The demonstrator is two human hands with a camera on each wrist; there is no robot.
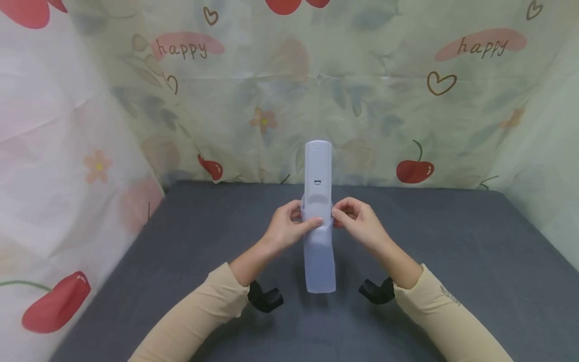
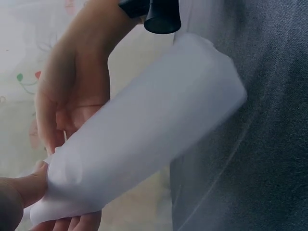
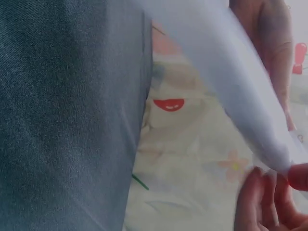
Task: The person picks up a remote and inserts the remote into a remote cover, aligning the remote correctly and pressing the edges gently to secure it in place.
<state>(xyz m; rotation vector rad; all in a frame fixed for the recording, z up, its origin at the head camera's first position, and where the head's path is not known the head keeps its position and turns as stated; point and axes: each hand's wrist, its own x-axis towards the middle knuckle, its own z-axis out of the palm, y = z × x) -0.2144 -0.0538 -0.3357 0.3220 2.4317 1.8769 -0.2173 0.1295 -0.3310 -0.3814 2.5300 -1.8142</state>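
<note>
A long pale white plastic device with a small dark slot in its upper half stands upright in the head view, held over the table. My left hand grips its middle from the left, thumb across the front face and fingers round behind. At the right edge, my right hand pinches the side of the device between thumb and curled fingers. From the left wrist, the smooth, wide lower body slants across the view. The right wrist view shows the right thumb against the narrow part, fingertips just below it.
A dark grey cloth covers the table. Printed curtains hang behind it and along the sides. Black wrist camera mounts stick inward from both forearms, near the device's lower end.
</note>
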